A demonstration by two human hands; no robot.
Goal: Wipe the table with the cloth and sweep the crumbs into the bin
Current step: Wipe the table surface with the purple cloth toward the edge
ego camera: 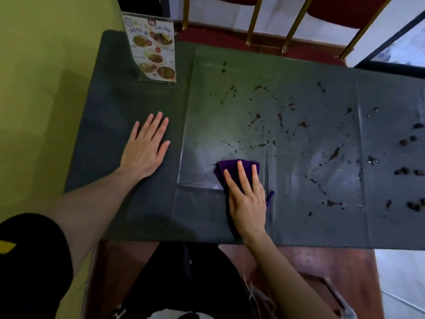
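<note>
- Fingers (240,171) of our right hand (247,199) lie straight and a little spread on top of the purple cloth (230,168), pressing it flat onto the counter (149,203) rather than gripping it; we judge this spreads the push over the whole pad for wiping.
- We see the cloth folded into a thick, soft, napped pad near the front middle of the counter, with one corner poking out to the right of our palm.
- Our left hand (147,146) rests open and flat on the left part of the counter, fingers straight, holding nothing; we take it as a brace to steady us and keep the cover from sliding.
- We read the counter as covered in a dark, smooth, slightly glossy sheet with fold creases, wet-looking around the cloth.
- Brown smears and droplets (257,116) are scattered across the middle and right, far from and beside the cloth, not yet wiped.
- Dark rounded crumbs (404,142) sit in small clusters at the far right edge, well apart from the cloth.
- A clear-standing menu card (153,49) with food pictures stands upright at the far left.
- We see no bin.
</note>
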